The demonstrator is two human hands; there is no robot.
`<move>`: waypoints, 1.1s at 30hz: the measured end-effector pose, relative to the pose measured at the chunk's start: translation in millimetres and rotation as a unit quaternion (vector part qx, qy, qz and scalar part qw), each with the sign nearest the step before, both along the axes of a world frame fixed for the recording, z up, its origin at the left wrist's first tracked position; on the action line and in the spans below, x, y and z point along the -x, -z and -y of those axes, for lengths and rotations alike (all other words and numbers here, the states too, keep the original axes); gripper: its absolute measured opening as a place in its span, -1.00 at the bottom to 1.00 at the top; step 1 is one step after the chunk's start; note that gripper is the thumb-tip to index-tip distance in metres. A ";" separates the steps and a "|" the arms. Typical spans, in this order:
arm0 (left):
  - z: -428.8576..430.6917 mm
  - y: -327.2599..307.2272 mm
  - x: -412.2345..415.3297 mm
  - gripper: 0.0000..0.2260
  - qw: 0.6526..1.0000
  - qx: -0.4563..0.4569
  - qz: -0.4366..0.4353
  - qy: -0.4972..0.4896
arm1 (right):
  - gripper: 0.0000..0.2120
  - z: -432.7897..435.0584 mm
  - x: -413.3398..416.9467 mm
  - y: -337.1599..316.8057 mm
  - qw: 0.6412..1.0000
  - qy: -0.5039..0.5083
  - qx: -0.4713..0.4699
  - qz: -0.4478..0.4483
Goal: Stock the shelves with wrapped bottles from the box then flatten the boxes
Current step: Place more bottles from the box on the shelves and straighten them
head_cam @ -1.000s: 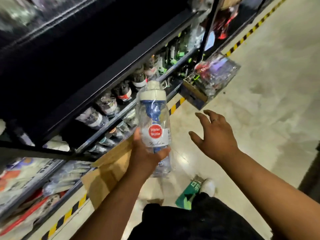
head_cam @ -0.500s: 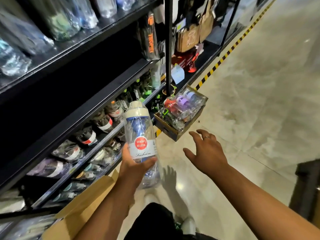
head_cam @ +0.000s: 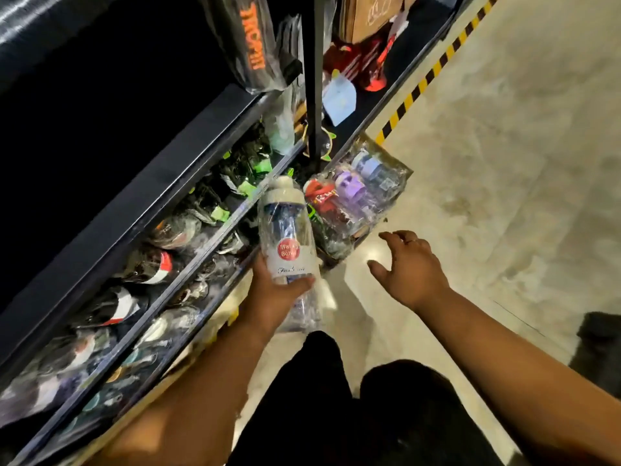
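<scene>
Seen from the head camera, looking down along the aisle, the left grip (head_cam: 272,297) is wrapped round the lower body of a wrapped bottle (head_cam: 289,237). The thumb lies across the front just under the round red label, and the pale cap points up and away toward the shelves (head_cam: 208,235). The bottle is in the air in front of the lower tiers, which look crowded with wrapped bottles lying close together. The right grip (head_cam: 410,267) holds nothing, its fingers spread and loosely bent, out toward the box (head_cam: 405,173) by the foot of the shelving, where more wrapped bottles sit. The slick wrap is the worry. Held low and one-handed, the bottle could slip through it, or knock its neighbours loose when pushed into a tight gap. Something tan lies at the shelf base, possibly cardboard, though it is too blurred to say.
</scene>
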State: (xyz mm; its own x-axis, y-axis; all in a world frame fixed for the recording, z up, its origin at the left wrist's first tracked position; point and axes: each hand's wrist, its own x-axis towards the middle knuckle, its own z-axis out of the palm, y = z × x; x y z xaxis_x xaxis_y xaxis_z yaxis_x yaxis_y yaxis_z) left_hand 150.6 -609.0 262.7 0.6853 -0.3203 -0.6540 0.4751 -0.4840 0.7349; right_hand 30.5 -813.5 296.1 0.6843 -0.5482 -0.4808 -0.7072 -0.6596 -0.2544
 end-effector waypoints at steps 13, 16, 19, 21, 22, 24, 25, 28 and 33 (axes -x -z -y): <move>115.7 210.3 -58.6 -0.13 0.990 -0.057 -0.040 -0.122 | -0.17 107.5 -162.3 265.2 0.994 -0.090 -0.030 -0.055; 127.2 260.5 -56.7 -0.11 0.985 -0.035 -0.050 -0.163 | -0.20 113.0 -185.5 317.8 0.991 -0.084 -0.039 -0.099; 134.2 295.4 -54.5 0.05 0.977 -0.039 -0.046 -0.203 | -0.15 115.1 -199.1 351.9 0.987 -0.082 -0.047 -0.126; 140.7 303.2 -54.3 0.04 0.978 -0.058 -0.034 -0.195 | -0.03 115.6 -203.0 366.2 0.986 -0.074 -0.057 -0.138; 141.9 308.2 -53.7 0.00 0.979 -0.065 -0.027 -0.194 | 0.03 115.3 -204.5 372.1 0.986 -0.066 -0.057 -0.141; 143.9 316.0 -54.0 -0.06 0.978 -0.069 -0.025 -0.193 | 0.10 112.9 -207.2 380.7 0.988 -0.056 -0.047 -0.137; 145.1 318.0 -55.1 -0.07 0.979 -0.068 -0.027 -0.191 | 0.11 112.3 -207.4 383.6 0.989 -0.053 -0.043 -0.134; 145.8 320.6 -57.6 -0.10 0.980 -0.070 -0.034 -0.185 | 0.06 114.8 -207.0 390.1 0.992 -0.040 -0.042 -0.110; 137.8 304.6 -59.6 -0.15 0.978 -0.079 -0.022 -0.193 | -0.08 123.5 -199.8 367.8 0.994 -0.033 -0.075 -0.078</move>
